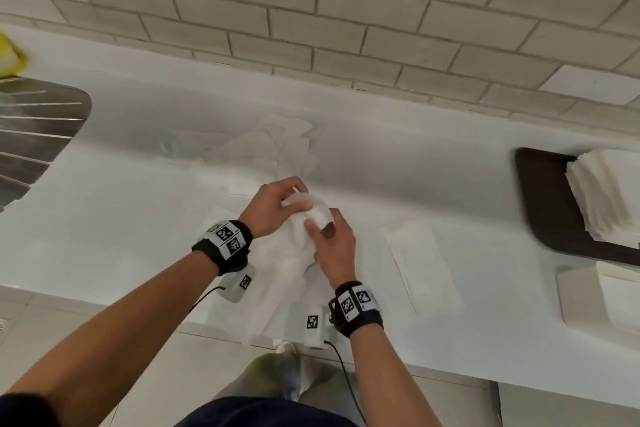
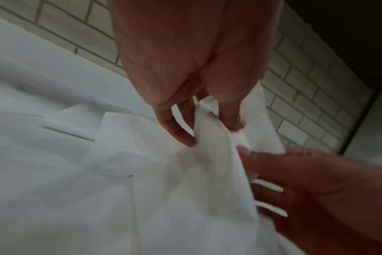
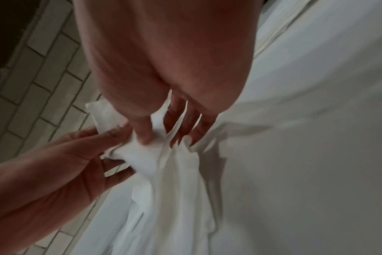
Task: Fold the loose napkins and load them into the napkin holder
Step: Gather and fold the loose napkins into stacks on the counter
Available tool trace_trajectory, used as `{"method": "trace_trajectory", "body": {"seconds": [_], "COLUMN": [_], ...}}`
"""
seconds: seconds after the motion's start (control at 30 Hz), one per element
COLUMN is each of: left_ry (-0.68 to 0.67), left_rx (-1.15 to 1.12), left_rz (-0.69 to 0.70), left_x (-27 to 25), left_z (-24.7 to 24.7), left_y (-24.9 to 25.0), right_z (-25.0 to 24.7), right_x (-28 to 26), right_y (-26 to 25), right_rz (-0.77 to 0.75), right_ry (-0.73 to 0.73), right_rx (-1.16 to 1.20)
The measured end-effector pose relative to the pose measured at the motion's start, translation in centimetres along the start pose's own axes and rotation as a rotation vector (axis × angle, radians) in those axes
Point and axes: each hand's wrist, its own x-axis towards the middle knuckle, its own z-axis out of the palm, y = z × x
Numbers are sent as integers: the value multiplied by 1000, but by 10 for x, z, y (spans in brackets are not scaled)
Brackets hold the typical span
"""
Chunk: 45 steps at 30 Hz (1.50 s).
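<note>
My left hand (image 1: 268, 206) and right hand (image 1: 332, 246) both pinch a limp white paper napkin (image 1: 294, 270) at frame centre, above the white counter (image 1: 104, 218).

My head view is evenly bright, bowed at its edges and smeared right of my hands. Both wrist views are dim, soft and motion-blurred around the fingers.

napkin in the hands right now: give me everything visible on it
The napkin is white, thin, soft paper, unfolded and crumpled, not yet folded flat. Its upper end is bunched between both hands, held above the white counter. The left hand pinches the top; the right hand pinches just below, thumb on the front. The rest hangs down toward the counter's near edge in loose folds. Motion blur hides finer texture.
</note>
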Motion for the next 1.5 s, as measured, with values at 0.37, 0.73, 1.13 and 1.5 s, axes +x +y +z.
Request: {"method": "trace_trajectory", "body": {"seconds": [0.37,0.73,1.13,1.5], "left_ry": [-221,-47,389,341], "left_rx": [679,543,-145,-800], "left_rz": [-250,-264,-237,-352], "left_x": [-68,-25,-15,-32], "left_z": [-24,32,3,-3], "left_y": [-70,-39,-1,28], "right_z": [-69,-84,-21,-18], "right_x": [20,-6,-33,-13], "right_y": [-47,-61,-18,-37], "right_rz": [75,142,203,110], "right_ry": [96,38,-177,-214], "right_rx": [472,655,487,682]}}
